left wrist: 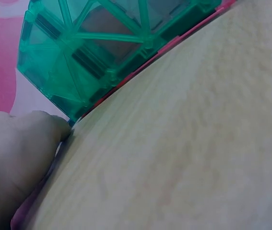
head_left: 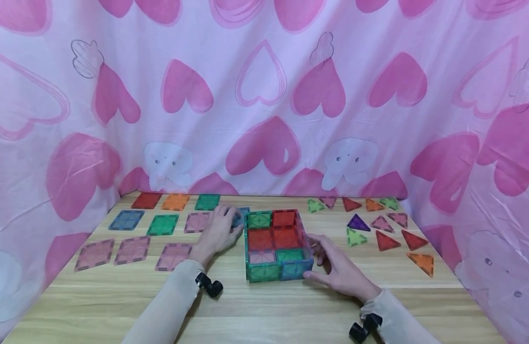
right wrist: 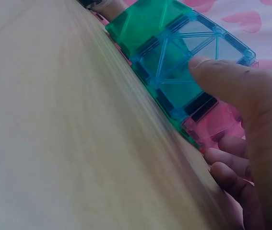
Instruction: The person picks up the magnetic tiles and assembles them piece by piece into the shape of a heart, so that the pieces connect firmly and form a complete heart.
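Note:
An open-topped box of see-through magnetic tiles stands mid-table, with red, green and pink squares inside its coloured walls. My right hand holds its near right corner. The thumb lies against the blue front tile, and curled fingers touch the pink side wall. Just left of the box, my left hand grips a blue square tile at the table, partly hidden under the fingers. In the left wrist view the thumb is low by the green wall.
Loose square tiles, including a red, an orange and a pink one, lie flat at the left. Several triangle tiles, among them a purple one, are spread at the right. A pink heart-print curtain encloses the wooden table.

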Demonstrator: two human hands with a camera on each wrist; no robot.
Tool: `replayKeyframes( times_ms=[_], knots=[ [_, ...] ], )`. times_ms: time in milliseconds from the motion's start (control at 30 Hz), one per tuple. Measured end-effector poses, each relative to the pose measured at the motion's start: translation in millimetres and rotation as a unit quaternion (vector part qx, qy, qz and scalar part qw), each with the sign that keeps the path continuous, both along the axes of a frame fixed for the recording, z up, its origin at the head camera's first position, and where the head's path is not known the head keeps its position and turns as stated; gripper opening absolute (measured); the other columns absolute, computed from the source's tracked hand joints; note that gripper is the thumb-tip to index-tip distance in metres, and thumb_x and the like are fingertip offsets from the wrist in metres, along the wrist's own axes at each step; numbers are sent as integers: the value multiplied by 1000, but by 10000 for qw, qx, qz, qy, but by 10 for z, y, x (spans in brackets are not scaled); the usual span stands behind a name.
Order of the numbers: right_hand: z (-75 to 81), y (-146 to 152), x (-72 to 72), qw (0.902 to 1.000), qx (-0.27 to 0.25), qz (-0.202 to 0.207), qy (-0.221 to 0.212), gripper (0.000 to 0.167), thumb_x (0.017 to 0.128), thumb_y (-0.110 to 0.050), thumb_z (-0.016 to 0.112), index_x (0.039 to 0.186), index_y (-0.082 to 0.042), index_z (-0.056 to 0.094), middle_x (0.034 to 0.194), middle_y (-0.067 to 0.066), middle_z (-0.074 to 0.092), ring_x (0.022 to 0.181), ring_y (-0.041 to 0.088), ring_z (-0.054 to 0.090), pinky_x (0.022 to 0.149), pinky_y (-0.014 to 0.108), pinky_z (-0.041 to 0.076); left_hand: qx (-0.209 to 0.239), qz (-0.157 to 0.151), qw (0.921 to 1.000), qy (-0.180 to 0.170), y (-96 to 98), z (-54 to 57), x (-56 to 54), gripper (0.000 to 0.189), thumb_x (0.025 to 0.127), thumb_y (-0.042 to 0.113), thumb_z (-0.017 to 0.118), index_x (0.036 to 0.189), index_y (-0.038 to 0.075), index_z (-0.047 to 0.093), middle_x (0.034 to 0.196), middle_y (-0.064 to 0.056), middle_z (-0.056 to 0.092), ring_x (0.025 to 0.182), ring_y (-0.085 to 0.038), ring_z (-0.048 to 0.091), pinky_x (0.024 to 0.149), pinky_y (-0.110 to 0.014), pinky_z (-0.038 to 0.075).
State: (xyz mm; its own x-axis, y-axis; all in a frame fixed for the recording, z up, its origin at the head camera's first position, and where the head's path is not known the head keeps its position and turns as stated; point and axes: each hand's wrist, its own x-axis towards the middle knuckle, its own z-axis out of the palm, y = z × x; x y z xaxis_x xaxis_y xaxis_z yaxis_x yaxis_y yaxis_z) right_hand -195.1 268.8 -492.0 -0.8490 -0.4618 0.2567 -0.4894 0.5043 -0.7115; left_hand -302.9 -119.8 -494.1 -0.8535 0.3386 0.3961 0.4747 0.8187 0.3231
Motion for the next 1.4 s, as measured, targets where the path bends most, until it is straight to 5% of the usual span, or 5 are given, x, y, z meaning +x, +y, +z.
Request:
replayKeyframes(
  times_ms=[300,567,667,900,1400],
  knots=[
    [-3,26,13,9996,-271,-29,69,82,97,-35,90,166,-30,44,123,-4,65,95,15,64,75,29,56,268,871,9958,37,25,86,-23,71,85,50,92,135,6,66,126,-18,67,115,-38,59,99,-53,48],
    [-8,-14,6,9997,-202,44,109,81,99,-37,87,167,-27,44,115,-4,66,90,14,62,65,27,53,1415,1129,9820,542,-37,393,-1,71,79,48,100,123,4,66,117,-17,71,108,-38,66,93,-53,58],
    [-3,1,11,9998,-202,15,90,82,99,-37,88,167,-28,43,115,-4,66,90,14,62,65,28,53,1952,780,9763,518,46,555,32,66,81,48,100,122,7,68,118,-12,74,108,-34,69,92,-50,60],
    [18,36,13,9998,-193,-17,101,81,99,-37,88,166,-31,44,115,-4,66,91,16,63,66,28,54,2400,-468,9672,-681,495,843,240,59,85,53,96,125,17,70,118,1,74,116,-29,68,100,-53,60],
    [-7,1,-6,9998,-211,41,-20,81,100,-36,87,167,-26,43,117,-1,66,90,16,62,65,28,53,1461,-1065,9791,-928,998,750,251,65,83,54,98,128,17,69,121,1,74,107,-17,67,92,-38,64]
  ],
)
